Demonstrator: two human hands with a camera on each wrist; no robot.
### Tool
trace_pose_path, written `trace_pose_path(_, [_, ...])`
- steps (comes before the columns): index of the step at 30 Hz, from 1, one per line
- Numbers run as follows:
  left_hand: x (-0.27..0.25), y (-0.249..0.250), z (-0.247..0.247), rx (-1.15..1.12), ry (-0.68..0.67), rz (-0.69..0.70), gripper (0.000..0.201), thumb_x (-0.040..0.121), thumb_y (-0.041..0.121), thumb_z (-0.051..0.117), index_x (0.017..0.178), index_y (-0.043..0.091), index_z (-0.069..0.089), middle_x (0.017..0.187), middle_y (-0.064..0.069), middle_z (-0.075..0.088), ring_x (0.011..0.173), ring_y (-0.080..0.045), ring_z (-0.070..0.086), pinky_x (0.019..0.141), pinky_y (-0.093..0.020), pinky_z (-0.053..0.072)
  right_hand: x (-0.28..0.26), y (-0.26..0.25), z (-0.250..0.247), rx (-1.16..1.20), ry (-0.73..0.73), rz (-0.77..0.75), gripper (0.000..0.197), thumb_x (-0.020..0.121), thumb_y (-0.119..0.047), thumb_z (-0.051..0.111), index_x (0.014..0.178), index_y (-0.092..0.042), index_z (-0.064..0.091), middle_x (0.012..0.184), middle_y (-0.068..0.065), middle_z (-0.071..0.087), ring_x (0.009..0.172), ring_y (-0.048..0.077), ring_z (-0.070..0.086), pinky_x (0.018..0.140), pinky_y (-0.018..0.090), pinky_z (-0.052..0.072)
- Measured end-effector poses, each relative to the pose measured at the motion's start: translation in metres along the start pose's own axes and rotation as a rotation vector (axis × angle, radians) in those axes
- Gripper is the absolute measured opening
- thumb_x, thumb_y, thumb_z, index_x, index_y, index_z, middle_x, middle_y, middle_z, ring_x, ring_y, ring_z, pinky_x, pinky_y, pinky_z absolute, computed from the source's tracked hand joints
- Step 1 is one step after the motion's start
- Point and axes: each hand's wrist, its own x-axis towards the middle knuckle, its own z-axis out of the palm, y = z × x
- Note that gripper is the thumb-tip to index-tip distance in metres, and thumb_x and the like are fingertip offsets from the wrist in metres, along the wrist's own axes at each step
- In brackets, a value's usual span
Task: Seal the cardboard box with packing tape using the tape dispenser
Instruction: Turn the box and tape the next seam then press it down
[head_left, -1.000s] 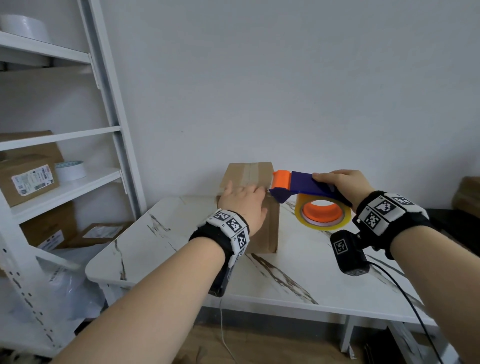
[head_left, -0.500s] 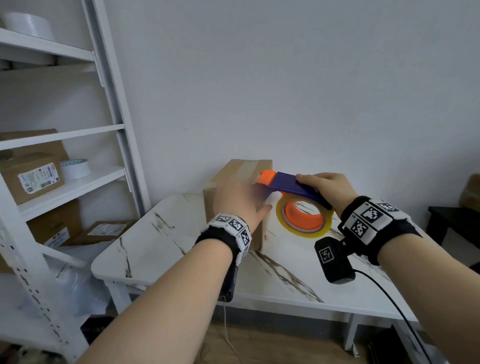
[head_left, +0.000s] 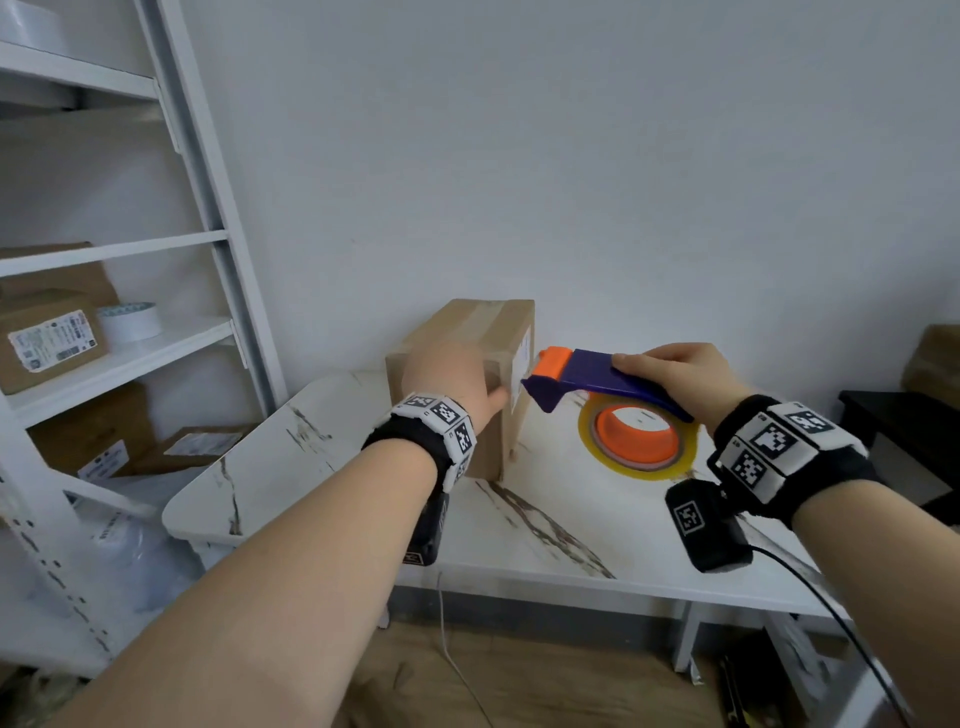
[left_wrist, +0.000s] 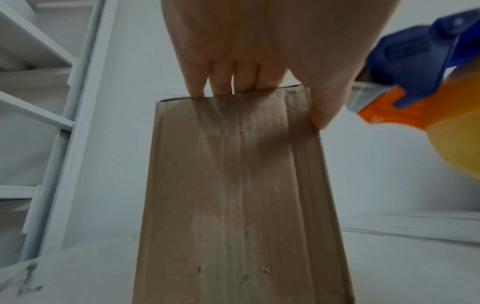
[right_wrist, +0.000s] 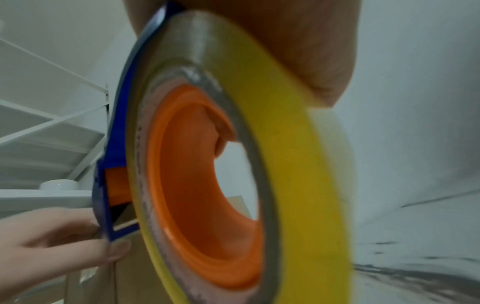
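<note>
The cardboard box (head_left: 467, 364) stands upright at frame centre on the marble table (head_left: 571, 525), a tape strip already along its top. The left hand (head_left: 449, 379) clasps its near upper edge, fingers over the top and thumb on the right side, probably to steady it. At centre right, the right hand (head_left: 680, 376) grips the tape dispenser (head_left: 597, 379), its orange nose just beside the box's labelled face. Contact there cannot be judged; the wrist views are blurred. White shelving (head_left: 124, 353) fills the left.
</note>
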Motion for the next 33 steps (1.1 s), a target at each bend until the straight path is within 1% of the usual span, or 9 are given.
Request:
trace_pose_path(5, [-0.002, -0.002, -0.012, -0.049, -0.09, 0.018, 0.058, 0.078, 0.061, 0.05, 0.112, 0.014, 0.059, 0.11, -0.006, 0.063, 0.105, -0.028, 0.058, 0.088, -0.036, 0.042, 0.0, -0.006, 0.012, -0.085, 0.001, -0.026, 0.026, 0.079, -0.034, 0.071, 0.068, -0.011, 0.066, 0.06, 0.002, 0.057, 0.055, 0.016, 0.05, 0.05, 0.022, 0.037])
trace_pose_path(8, [0.0, -0.004, -0.016, -0.125, -0.099, 0.011, 0.044, 0.087, 0.046, 0.041, 0.104, 0.011, 0.062, 0.107, -0.011, 0.064, 0.1, -0.031, 0.059, 0.081, -0.035, 0.042, 0.0, -0.008, 0.012, -0.123, 0.023, -0.032, 0.028, 0.079, -0.035, 0.07, 0.071, -0.009, 0.069, 0.062, 0.005, 0.057, 0.055, 0.016, 0.05, 0.051, 0.023, 0.038])
trace_pose_path(13, [0.007, -0.001, -0.013, -0.243, -0.092, -0.068, 0.056, 0.095, 0.047, 0.026, 0.065, 0.01, 0.054, 0.064, -0.008, 0.055, 0.069, -0.031, 0.058, 0.061, -0.03, 0.039, 0.003, -0.013, 0.018, -0.197, 0.029, -0.058, 0.028, 0.079, -0.037, 0.07, 0.071, -0.01, 0.069, 0.061, 0.003, 0.057, 0.057, 0.016, 0.05, 0.051, 0.024, 0.038])
trace_pose_path(16, [0.013, 0.007, -0.016, -0.231, -0.099, -0.103, 0.057, 0.094, 0.052, 0.033, 0.055, 0.012, 0.048, 0.055, -0.003, 0.048, 0.055, -0.023, 0.05, 0.057, -0.027, 0.039, 0.004, -0.015, 0.021, -0.219, 0.035, -0.049, 0.028, 0.079, -0.037, 0.07, 0.071, -0.011, 0.068, 0.061, 0.0, 0.057, 0.056, 0.013, 0.05, 0.051, 0.024, 0.037])
trace_pose_path(20, [0.019, 0.016, -0.014, -0.151, -0.133, -0.063, 0.032, 0.095, 0.036, 0.035, 0.073, 0.018, 0.05, 0.079, -0.005, 0.055, 0.074, -0.026, 0.052, 0.087, -0.042, 0.047, 0.006, -0.018, 0.023, -0.252, 0.037, -0.046, 0.03, 0.079, -0.039, 0.069, 0.069, -0.01, 0.067, 0.062, 0.003, 0.057, 0.057, 0.014, 0.05, 0.051, 0.024, 0.037])
trace_pose_path(24, [0.019, 0.013, -0.01, -0.073, -0.106, 0.006, 0.026, 0.097, 0.03, 0.032, 0.079, 0.02, 0.048, 0.08, -0.002, 0.056, 0.078, -0.025, 0.051, 0.098, -0.045, 0.038, 0.009, -0.02, 0.027, -0.269, 0.033, -0.027, 0.035, 0.078, -0.04, 0.069, 0.067, -0.006, 0.067, 0.06, 0.005, 0.054, 0.055, 0.016, 0.048, 0.052, 0.025, 0.036])
trace_pose_path(25, [0.019, 0.011, -0.009, -0.088, -0.105, 0.034, 0.026, 0.098, 0.028, 0.031, 0.082, 0.018, 0.049, 0.08, -0.002, 0.056, 0.077, -0.025, 0.05, 0.097, -0.043, 0.038, 0.01, -0.02, 0.028, -0.272, 0.032, -0.022, 0.036, 0.078, -0.04, 0.069, 0.069, -0.005, 0.068, 0.06, 0.005, 0.054, 0.055, 0.016, 0.047, 0.052, 0.025, 0.035])
trace_pose_path(28, [0.022, 0.008, -0.012, -0.135, -0.145, 0.061, 0.029, 0.099, 0.022, 0.032, 0.097, 0.009, 0.058, 0.081, -0.006, 0.055, 0.075, -0.025, 0.05, 0.067, -0.032, 0.039, 0.011, -0.023, 0.029, -0.288, 0.03, 0.005, 0.036, 0.078, -0.041, 0.069, 0.069, -0.006, 0.067, 0.058, 0.004, 0.052, 0.053, 0.015, 0.047, 0.05, 0.024, 0.035])
trace_pose_path(33, [0.028, 0.012, -0.019, -0.097, -0.241, 0.032, 0.03, 0.098, 0.02, 0.036, 0.109, 0.007, 0.061, 0.1, -0.011, 0.062, 0.09, -0.029, 0.059, 0.072, -0.035, 0.043, 0.016, -0.039, 0.029, -0.401, 0.03, 0.054, 0.037, 0.078, -0.042, 0.068, 0.065, -0.008, 0.059, 0.057, 0.003, 0.05, 0.054, 0.017, 0.045, 0.049, 0.024, 0.033])
